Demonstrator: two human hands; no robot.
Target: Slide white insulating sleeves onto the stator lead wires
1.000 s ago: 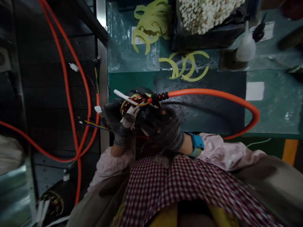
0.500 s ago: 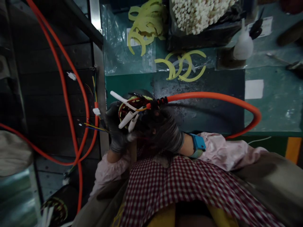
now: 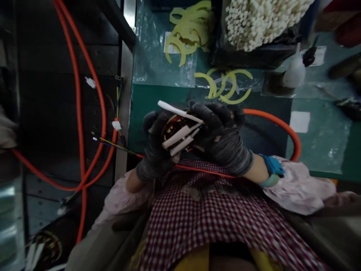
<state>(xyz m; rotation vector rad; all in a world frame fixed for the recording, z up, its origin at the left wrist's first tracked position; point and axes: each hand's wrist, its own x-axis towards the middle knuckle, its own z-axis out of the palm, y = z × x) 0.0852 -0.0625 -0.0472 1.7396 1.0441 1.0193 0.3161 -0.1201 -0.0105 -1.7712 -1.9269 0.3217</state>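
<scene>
Both my hands wear dark grey gloves and hold a round wound coil part [image 3: 175, 130] with yellow and red windings, just above my checked apron. My left hand [image 3: 154, 150] cups it from the left. My right hand [image 3: 222, 137] covers its right side, fingers curled over the top. Three white sleeves [image 3: 180, 137] stick out of the part toward the left. A thick orange cable [image 3: 278, 126] loops out from behind my right hand over the green bench [image 3: 324, 139].
Yellow crescent strips [image 3: 225, 84] lie on the bench, with more in a clear bag [image 3: 186, 35]. A bin of white tubes [image 3: 259, 22] and a white squeeze bottle [image 3: 295, 69] stand at the back. Orange cables [image 3: 81, 124] hang at the left.
My hands have lifted the part and turned it; my right hand now curls over its top, hiding the cable's black end. The view has shifted slightly.
</scene>
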